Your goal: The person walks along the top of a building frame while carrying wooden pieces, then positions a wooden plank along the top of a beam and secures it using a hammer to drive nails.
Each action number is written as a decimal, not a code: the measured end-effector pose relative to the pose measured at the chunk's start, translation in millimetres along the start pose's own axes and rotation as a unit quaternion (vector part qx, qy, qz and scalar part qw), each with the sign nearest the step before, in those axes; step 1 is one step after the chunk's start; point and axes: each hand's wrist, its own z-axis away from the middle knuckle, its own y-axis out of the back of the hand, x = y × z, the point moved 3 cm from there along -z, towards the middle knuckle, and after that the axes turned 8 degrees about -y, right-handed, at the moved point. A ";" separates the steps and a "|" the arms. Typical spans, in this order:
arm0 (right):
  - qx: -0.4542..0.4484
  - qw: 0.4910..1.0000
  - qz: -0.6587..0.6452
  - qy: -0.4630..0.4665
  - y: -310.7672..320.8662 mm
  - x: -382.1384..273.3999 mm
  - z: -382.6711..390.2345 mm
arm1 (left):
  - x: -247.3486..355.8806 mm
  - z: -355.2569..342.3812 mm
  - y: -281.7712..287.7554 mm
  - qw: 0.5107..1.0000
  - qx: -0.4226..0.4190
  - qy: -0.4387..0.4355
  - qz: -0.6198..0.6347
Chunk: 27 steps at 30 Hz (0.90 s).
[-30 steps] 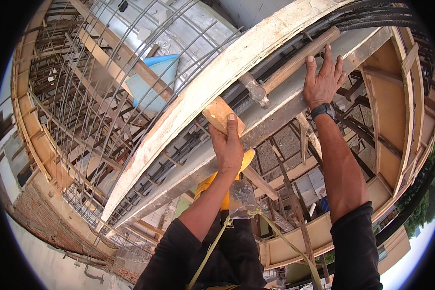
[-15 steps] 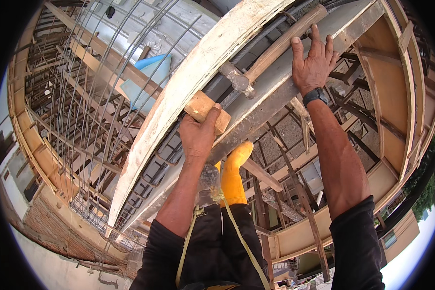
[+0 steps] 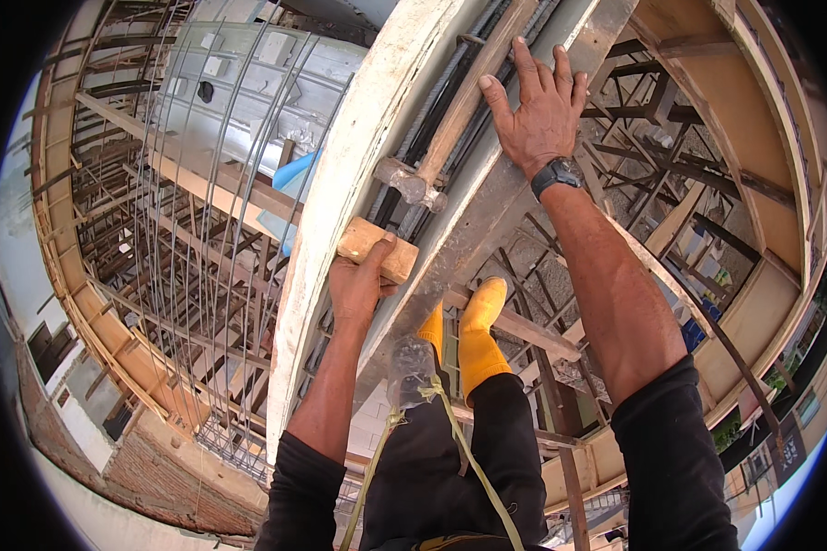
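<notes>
My left hand [image 3: 353, 292] is closed round a short wooden block [image 3: 377, 249], thumb on top. The block spans the gap between a pale curved board [image 3: 363, 115] on the left and a grey form board [image 3: 501, 197] on the right. A hammer [image 3: 473, 96] lies over the same gap beyond the block, its head toward me and wooden handle pointing away; nobody grips it. With fingers spread, my right hand [image 3: 540, 124] rests by the grey board's upper edge, just right of the handle. Steel bars show down in the gap.
Upright thin rebar [image 3: 220, 174] stands left of the pale board. Curved plywood formwork [image 3: 689, 69] rises at the right, with timber props [image 3: 533, 335] far below. My yellow boots [image 3: 483, 321] are close to the grey board. A clear plastic bag [image 3: 412, 367] hangs on a yellow-green cord.
The whole view has shifted and turned, so hammer, block and both hands appear farther left. My left hand keeps its hold on the block; my right hand stays spread near the handle.
</notes>
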 end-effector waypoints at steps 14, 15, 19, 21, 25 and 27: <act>0.029 0.998 -0.056 -0.015 4.8 3.4 2.7 | 1.2 2.6 -3.9 1.000 0.011 0.015 -0.009; 0.036 0.998 -0.056 -0.016 5.4 4.3 2.6 | 0.1 2.8 -4.8 1.000 0.013 0.011 -0.013; 0.044 0.992 -0.113 -0.025 13.7 3.7 0.9 | -7.4 1.1 -2.5 1.000 0.018 0.002 0.002; 0.058 0.989 -0.130 -0.031 16.3 8.1 0.6 | -7.9 1.9 -4.3 0.999 0.015 -0.030 0.024; 0.051 0.978 -0.194 -0.054 21.0 14.4 4.8 | -8.6 -1.1 -6.4 1.000 -0.012 -0.008 0.025; 0.071 0.963 -0.240 -0.096 28.2 8.7 20.6 | -4.7 -0.4 -4.0 1.000 -0.007 0.003 0.023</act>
